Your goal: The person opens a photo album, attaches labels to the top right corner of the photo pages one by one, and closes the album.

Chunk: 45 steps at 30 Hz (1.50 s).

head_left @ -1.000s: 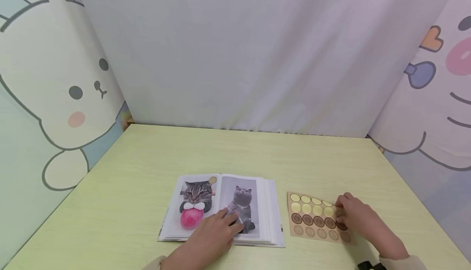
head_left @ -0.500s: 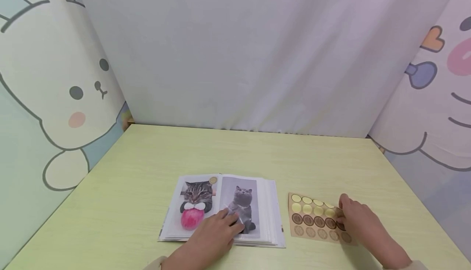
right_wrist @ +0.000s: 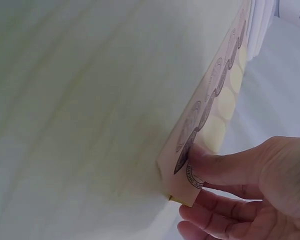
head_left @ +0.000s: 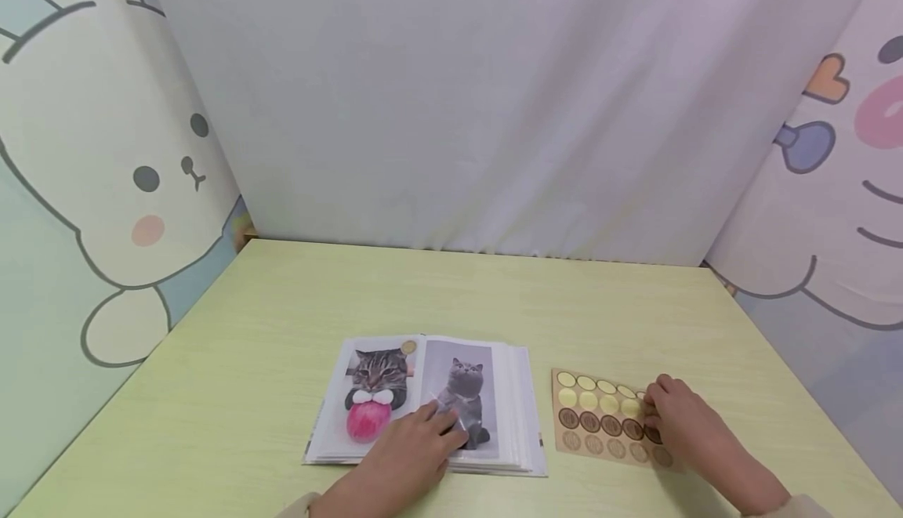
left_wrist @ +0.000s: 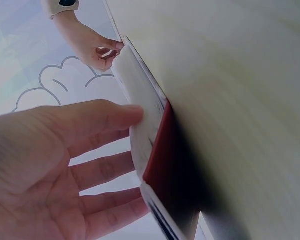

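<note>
An open photo album [head_left: 518,432] lies on the table with a cat picture on each visible page. My left hand [head_left: 405,455] rests across its lower middle; in the left wrist view the fingers [left_wrist: 107,167] are fairly straight against the page edges. To the right lies a brown sticker sheet [head_left: 607,455] with rows of round yellow, dark brown and tan stickers. My right hand [head_left: 684,420] pinches the sheet's right edge. In the right wrist view the thumb lies on a dark round sticker and the edge is bent up, with fingers partly hidden behind it.
A round tan sticker [head_left: 408,346] sits at the top right of the left cat picture. The pale yellow table [head_left: 451,291] ends at a grey curtain [head_left: 451,110] behind. Cartoon-printed panels [head_left: 106,150] flank both sides.
My right hand shifts slightly at the sticker sheet's right edge while keeping its pinch, and the sheet moves a little with it. My left hand stays still on the album.
</note>
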Each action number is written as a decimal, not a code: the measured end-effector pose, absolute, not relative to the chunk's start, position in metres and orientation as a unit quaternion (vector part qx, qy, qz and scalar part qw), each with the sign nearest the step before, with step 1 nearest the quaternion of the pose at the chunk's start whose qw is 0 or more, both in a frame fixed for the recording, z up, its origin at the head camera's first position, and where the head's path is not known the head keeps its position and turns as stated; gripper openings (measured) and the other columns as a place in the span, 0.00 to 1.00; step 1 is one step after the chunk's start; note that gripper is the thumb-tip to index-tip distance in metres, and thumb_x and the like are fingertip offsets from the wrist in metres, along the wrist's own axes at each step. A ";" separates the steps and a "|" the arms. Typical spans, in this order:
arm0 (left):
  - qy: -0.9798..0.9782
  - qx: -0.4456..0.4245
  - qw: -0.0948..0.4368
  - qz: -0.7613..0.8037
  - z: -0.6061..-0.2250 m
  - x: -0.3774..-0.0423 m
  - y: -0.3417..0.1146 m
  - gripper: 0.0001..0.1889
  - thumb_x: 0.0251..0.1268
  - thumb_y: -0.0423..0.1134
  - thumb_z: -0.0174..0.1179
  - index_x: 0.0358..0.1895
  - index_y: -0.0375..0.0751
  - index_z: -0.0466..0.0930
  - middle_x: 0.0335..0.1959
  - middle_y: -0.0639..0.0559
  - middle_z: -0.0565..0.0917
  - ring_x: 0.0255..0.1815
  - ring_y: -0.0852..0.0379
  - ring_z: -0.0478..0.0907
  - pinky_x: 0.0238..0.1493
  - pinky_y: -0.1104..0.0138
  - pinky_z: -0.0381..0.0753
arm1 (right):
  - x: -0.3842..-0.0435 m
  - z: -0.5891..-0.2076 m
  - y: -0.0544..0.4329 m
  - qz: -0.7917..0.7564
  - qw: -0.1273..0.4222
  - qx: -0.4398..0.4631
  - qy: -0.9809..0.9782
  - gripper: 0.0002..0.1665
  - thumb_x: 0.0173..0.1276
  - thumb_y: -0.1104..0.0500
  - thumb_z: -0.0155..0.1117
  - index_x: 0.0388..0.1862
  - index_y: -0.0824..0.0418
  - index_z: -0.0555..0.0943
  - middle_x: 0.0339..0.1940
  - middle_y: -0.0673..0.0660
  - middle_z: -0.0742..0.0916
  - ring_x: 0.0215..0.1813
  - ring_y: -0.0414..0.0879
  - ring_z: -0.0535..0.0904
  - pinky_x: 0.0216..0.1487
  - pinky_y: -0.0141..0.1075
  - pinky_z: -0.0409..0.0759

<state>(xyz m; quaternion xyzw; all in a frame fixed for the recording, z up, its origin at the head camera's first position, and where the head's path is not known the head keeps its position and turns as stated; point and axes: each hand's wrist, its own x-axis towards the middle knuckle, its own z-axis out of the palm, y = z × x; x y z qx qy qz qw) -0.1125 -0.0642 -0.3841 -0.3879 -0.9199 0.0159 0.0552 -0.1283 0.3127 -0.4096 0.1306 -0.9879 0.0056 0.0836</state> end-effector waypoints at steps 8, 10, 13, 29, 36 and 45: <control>-0.919 -0.389 0.063 0.019 -0.383 -0.112 -0.064 0.15 0.55 0.44 0.64 0.47 0.57 0.80 0.52 0.57 0.80 0.52 0.50 0.78 0.49 0.63 0.81 | -0.127 -0.409 0.312 0.045 0.080 0.119 -0.989 0.15 0.50 0.64 0.71 0.25 0.57 0.71 0.25 0.47 0.71 0.30 0.41 0.67 0.28 0.35 0.70; -0.919 -0.389 0.060 0.018 -0.383 -0.112 -0.064 0.15 0.55 0.44 0.64 0.48 0.57 0.80 0.52 0.57 0.80 0.52 0.50 0.78 0.48 0.62 0.81 | -0.128 -0.408 0.313 0.051 0.080 0.115 -0.989 0.16 0.50 0.64 0.71 0.24 0.56 0.70 0.24 0.47 0.71 0.29 0.40 0.67 0.28 0.35 0.69; -0.919 -0.389 0.061 0.018 -0.384 -0.111 -0.064 0.15 0.55 0.44 0.63 0.47 0.57 0.80 0.52 0.57 0.80 0.52 0.50 0.78 0.48 0.63 0.81 | -0.128 -0.407 0.314 0.055 0.078 0.113 -0.989 0.17 0.49 0.63 0.72 0.23 0.56 0.69 0.23 0.47 0.71 0.27 0.40 0.65 0.27 0.34 0.67; -0.920 -0.386 0.062 0.015 -0.385 -0.111 -0.064 0.14 0.56 0.44 0.63 0.47 0.57 0.80 0.53 0.57 0.80 0.53 0.49 0.77 0.49 0.62 0.80 | -0.140 -0.400 0.320 0.102 -0.030 0.071 -0.992 0.15 0.52 0.63 0.70 0.23 0.58 0.69 0.22 0.49 0.72 0.27 0.41 0.65 0.24 0.31 0.64; -0.920 -0.386 0.064 0.013 -0.386 -0.111 -0.064 0.14 0.55 0.44 0.63 0.47 0.57 0.80 0.53 0.57 0.80 0.53 0.49 0.77 0.49 0.62 0.80 | -0.138 -0.400 0.319 0.100 -0.018 0.082 -0.991 0.16 0.52 0.63 0.70 0.21 0.57 0.68 0.20 0.47 0.71 0.24 0.38 0.64 0.22 0.29 0.62; -0.920 -0.387 0.068 0.015 -0.386 -0.111 -0.064 0.14 0.55 0.43 0.63 0.47 0.57 0.80 0.53 0.56 0.80 0.53 0.49 0.78 0.49 0.62 0.80 | -0.136 -0.401 0.317 0.090 -0.005 0.089 -0.992 0.18 0.51 0.63 0.70 0.21 0.56 0.66 0.19 0.47 0.71 0.23 0.38 0.63 0.22 0.29 0.61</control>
